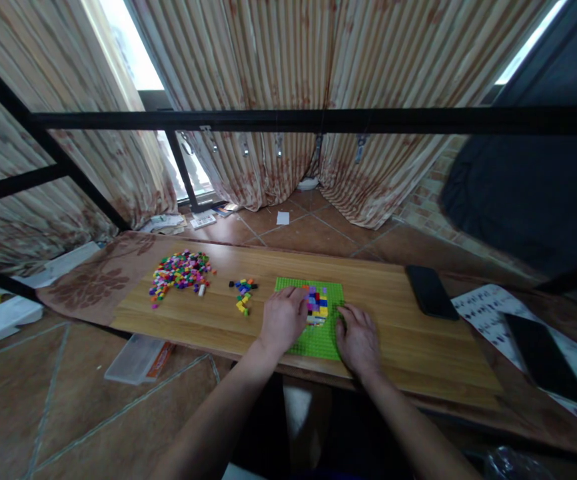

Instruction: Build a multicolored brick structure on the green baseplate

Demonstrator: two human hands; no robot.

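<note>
A green studded baseplate lies on the wooden board in front of me. Colourful toy bricks in purple, red, blue, yellow and white are built into a patch on its middle. My left hand covers the plate's left part, its fingers bent together at the patch's left side; whatever they pinch is hidden. At the right edge, my right hand has its curled fingers and thumb on the baseplate, holding it. Left of the plate is a small group of loose bricks.
A big pile of mixed bricks sits at the board's left. A black phone lies on the right, beside a printed sheet with a dark tablet-like device on it. A black metal bar crosses beyond the board.
</note>
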